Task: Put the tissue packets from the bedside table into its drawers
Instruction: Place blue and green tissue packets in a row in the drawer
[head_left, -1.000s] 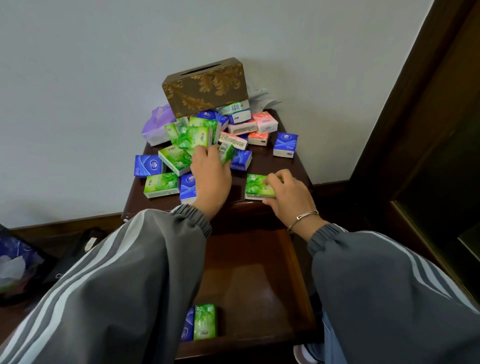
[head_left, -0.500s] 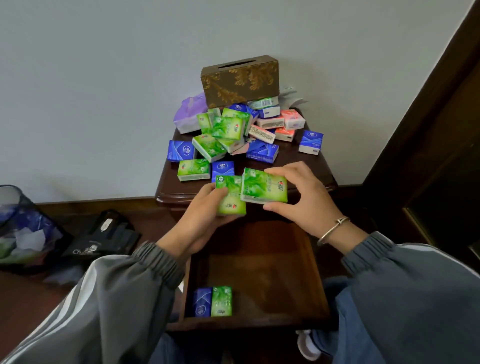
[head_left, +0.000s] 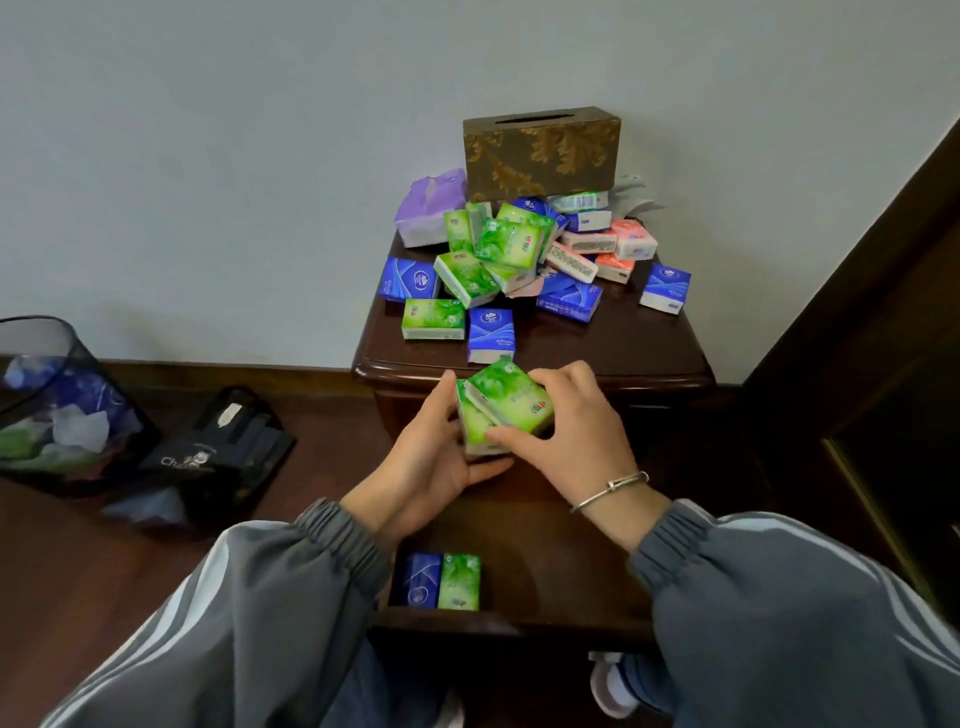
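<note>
Both hands hold green tissue packets (head_left: 501, 408) together in front of the bedside table's (head_left: 613, 358) front edge, above the open drawer (head_left: 561, 566). My left hand (head_left: 431, 457) cups the lower packet from the left. My right hand (head_left: 566, 431) grips the upper packet from the right, thumb at its near edge. Two packets, one blue (head_left: 417, 579) and one green (head_left: 460, 581), lie at the drawer's near left corner. A heap of green, blue and pink packets (head_left: 514, 260) covers the back of the tabletop.
A brown patterned tissue box (head_left: 543, 153) sits on the heap against the wall, a purple tissue pack (head_left: 428, 208) to its left. On the floor to the left stand a mesh waste bin (head_left: 57, 405) and a black bag (head_left: 218, 457). Dark wooden furniture (head_left: 883, 322) rises at right.
Both hands lifted green packets off the tabletop and drew them back over the drawer, pressing them together into one stack. The view shifted left and back.
</note>
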